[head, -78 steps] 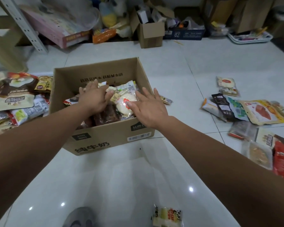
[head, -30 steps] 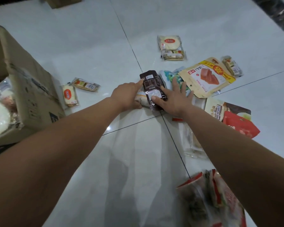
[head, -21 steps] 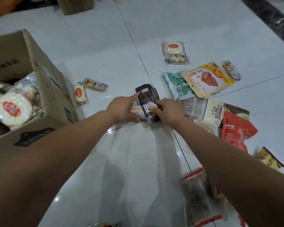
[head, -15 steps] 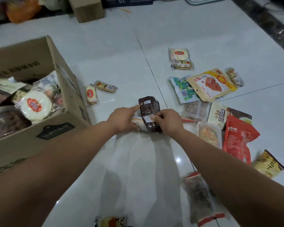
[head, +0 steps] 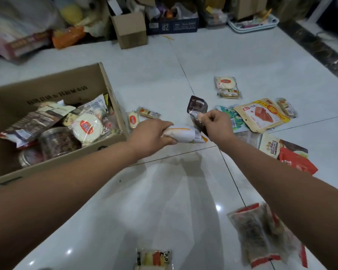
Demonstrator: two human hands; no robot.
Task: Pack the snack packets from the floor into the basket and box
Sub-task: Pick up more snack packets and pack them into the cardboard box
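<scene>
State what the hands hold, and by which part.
Left hand grips the white packet by one end; right hand pinches the dark packet near its middle.

Tiled floor (head: pixel 232 61); box (head: pixel 109 94); scattered packets (head: pixel 261 115)

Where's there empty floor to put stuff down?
Bare floor lies between the two forearms, down to the striped packet. More lies beyond the cardboard box, up to the clutter at the wall, and left of the round cake packet. Right of the right hand it is crowded: the yellow pouch, red pouch and others overlap. The box is packed too.
</scene>
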